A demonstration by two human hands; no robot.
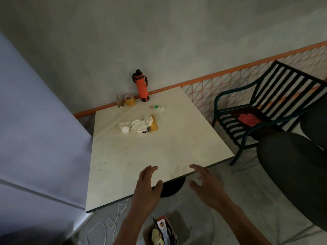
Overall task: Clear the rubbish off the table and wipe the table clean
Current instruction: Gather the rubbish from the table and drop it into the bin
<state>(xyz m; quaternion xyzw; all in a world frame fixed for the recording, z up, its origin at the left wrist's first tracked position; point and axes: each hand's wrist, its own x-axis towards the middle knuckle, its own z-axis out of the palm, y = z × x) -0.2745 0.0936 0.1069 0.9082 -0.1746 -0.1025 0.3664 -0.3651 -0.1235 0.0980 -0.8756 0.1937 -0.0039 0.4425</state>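
Observation:
A pale square table (141, 161) carries brownish stains. Near its far half lies a heap of crumpled white tissues (138, 125) over a yellow-brown paper (153, 125), with a small white cup (125, 129) at its left. A small plastic bottle with a green band (157, 107) lies beyond them. An orange flask (142, 86), a yellow cup (130, 100) and a small brown wrapper (119, 101) stand along the far edge. My left hand (147, 185) hovers over the near edge, fingers apart and holding nothing. My right hand (205, 184) is just off the near edge, also empty with fingers spread.
A cardboard box with wrappers (161, 231) sits on the floor below my hands. A black slatted chair (261, 110) with a red cloth (248, 118) stands at the right, by an orange mesh railing (203, 96). A dark round seat (297, 167) is nearer right. White cord (109, 221) lies on the floor.

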